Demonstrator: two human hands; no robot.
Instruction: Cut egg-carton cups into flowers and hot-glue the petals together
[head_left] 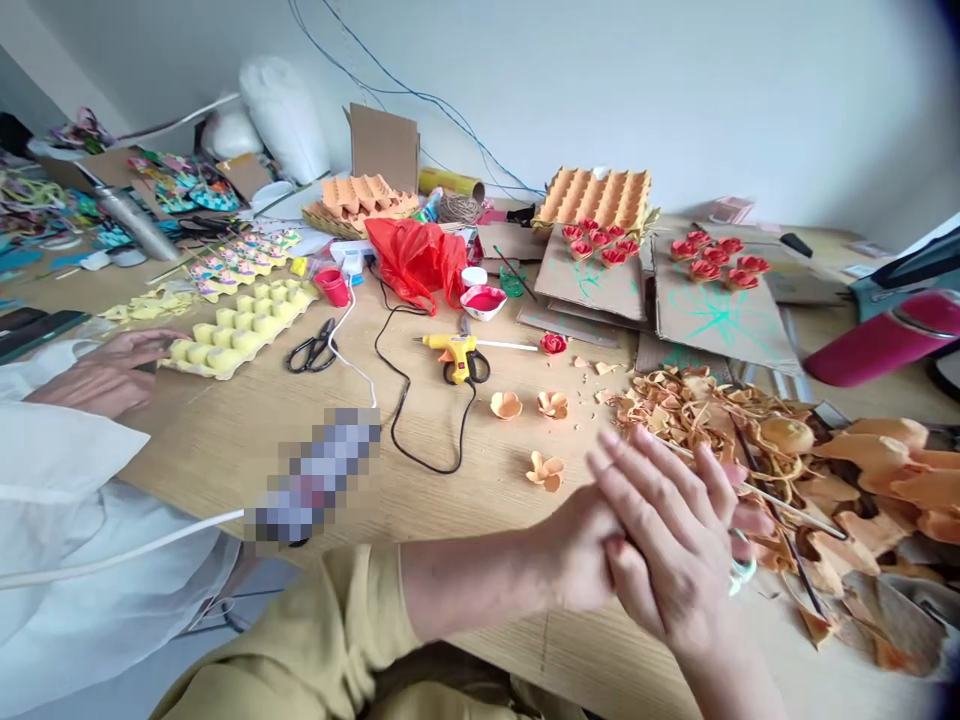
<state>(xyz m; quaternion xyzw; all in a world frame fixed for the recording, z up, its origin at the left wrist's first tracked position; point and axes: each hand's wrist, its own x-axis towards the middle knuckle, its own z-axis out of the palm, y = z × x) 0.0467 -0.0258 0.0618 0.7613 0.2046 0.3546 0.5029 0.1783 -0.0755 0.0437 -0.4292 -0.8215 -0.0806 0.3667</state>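
Note:
My right hand (667, 550) lies across my left hand (581, 545), palm to palm, above the table's front edge. The right fingers are stretched out; its thumb bends against the left hand. Most left fingers are hidden behind the right hand, and only fingertips poke out at its far side. Whether anything lies between the palms is hidden. Beside those fingertips shows a mint-green loop (742, 572), perhaps a scissors handle. Orange egg-carton flower cups (545, 470) sit just beyond my hands, one near and two farther back. A red paper flower (553, 343) lies behind them.
A yellow glue gun (457, 355) rests mid-table over black-handled scissors, its cord looping forward. Cut carton scraps (697, 410) heap at right. Red flowers stand on cardboard (720, 310) near a pink bottle (885, 340). At left, another person's hand (112, 365) touches a yellow egg carton (240, 330).

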